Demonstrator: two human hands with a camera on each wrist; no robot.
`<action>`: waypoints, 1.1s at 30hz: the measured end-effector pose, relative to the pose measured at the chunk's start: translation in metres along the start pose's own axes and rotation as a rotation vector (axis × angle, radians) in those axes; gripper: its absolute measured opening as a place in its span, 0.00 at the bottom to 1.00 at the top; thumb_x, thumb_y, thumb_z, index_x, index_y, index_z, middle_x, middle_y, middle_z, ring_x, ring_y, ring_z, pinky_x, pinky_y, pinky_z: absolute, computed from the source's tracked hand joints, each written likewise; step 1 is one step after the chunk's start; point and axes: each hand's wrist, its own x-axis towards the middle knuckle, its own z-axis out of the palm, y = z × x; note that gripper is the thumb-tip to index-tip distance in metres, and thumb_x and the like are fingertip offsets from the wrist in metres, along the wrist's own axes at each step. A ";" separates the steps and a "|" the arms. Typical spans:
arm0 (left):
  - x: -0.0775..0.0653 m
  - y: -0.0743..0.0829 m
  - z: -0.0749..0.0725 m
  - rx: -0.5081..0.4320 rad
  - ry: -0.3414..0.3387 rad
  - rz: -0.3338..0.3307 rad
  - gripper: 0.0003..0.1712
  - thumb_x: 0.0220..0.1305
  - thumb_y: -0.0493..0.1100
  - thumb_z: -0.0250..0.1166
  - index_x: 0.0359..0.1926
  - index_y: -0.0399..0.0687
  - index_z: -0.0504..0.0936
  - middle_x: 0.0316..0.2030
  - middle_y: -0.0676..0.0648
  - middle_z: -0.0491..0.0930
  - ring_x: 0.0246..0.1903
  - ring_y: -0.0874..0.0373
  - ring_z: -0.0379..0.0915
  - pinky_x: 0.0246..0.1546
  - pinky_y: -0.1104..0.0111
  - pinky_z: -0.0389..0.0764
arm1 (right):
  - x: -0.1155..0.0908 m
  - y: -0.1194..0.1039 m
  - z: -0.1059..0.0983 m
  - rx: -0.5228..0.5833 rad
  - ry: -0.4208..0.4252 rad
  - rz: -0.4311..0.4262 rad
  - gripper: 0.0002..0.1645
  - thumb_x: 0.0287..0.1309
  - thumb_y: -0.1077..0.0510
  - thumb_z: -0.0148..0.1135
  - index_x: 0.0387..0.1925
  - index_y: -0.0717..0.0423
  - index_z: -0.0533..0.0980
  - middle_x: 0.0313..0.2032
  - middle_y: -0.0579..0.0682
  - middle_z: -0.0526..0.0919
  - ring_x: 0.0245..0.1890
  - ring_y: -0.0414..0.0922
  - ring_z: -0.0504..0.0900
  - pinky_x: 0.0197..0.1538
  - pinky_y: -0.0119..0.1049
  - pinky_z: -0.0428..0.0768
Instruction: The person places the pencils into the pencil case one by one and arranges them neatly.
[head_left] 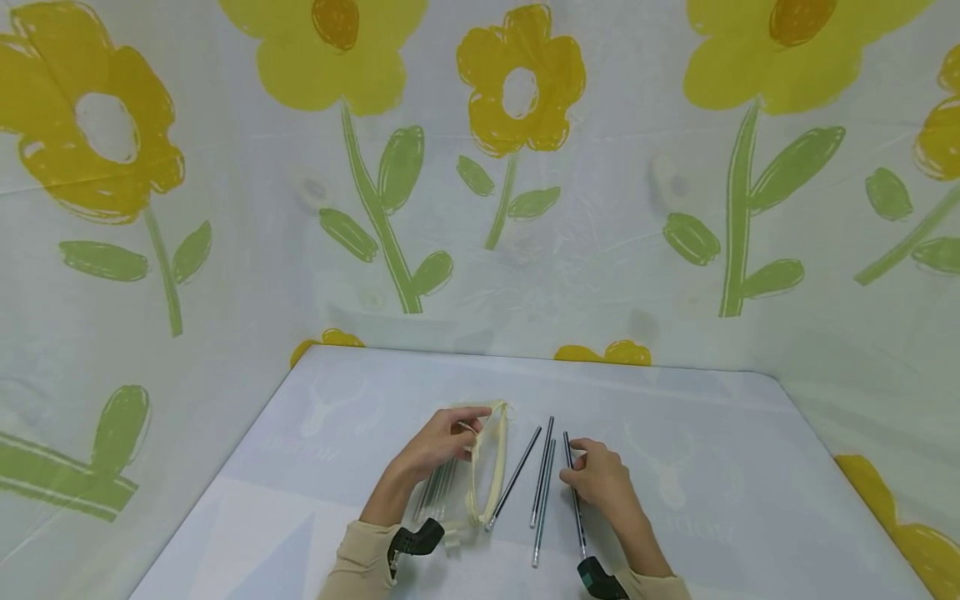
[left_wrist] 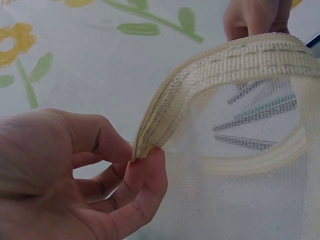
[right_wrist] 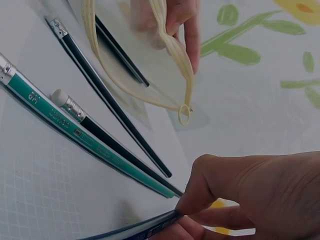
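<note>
A see-through mesh pouch (head_left: 498, 467) with a cream zip edge (left_wrist: 240, 62) stands with its mouth spread open, facing right. My left hand (head_left: 441, 443) pinches this edge between thumb and fingers. Several pencils (head_left: 437, 493) show inside the pouch. My right hand (head_left: 603, 482) holds a dark blue pencil (right_wrist: 150, 227) between thumb and fingers, close above the table. Between the hands lie three loose pencils: a green one (right_wrist: 65, 122) and two black ones, one (right_wrist: 107, 90) slanting nearest the pouch. Silver ferrules and white erasers show on their ends.
The white table (head_left: 712, 467) has faint blue prints. Behind it and at its sides hangs a white curtain (head_left: 600, 275) with yellow flowers. A black camera mount (head_left: 418, 538) sits on the left wrist, another (head_left: 600, 577) on the right.
</note>
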 end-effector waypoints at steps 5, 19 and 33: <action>0.000 -0.001 0.000 -0.010 0.003 0.001 0.30 0.63 0.30 0.52 0.67 0.41 0.71 0.47 0.33 0.74 0.36 0.58 0.70 0.36 0.57 0.84 | 0.001 -0.003 0.001 0.018 0.003 0.009 0.33 0.49 0.62 0.66 0.60 0.65 0.74 0.27 0.50 0.77 0.20 0.41 0.74 0.23 0.31 0.73; -0.001 0.001 0.001 -0.025 -0.008 0.009 0.29 0.65 0.30 0.52 0.68 0.40 0.71 0.45 0.37 0.74 0.35 0.57 0.69 0.36 0.58 0.84 | -0.003 -0.018 0.005 0.142 -0.026 -0.047 0.34 0.50 0.63 0.65 0.61 0.63 0.73 0.31 0.52 0.79 0.20 0.41 0.78 0.25 0.33 0.81; 0.000 0.002 0.002 -0.043 0.002 -0.003 0.30 0.62 0.30 0.53 0.67 0.38 0.71 0.46 0.34 0.74 0.37 0.57 0.72 0.35 0.60 0.85 | -0.001 -0.043 0.023 0.318 -0.090 -0.156 0.34 0.47 0.65 0.64 0.61 0.61 0.73 0.31 0.53 0.79 0.18 0.41 0.80 0.23 0.34 0.83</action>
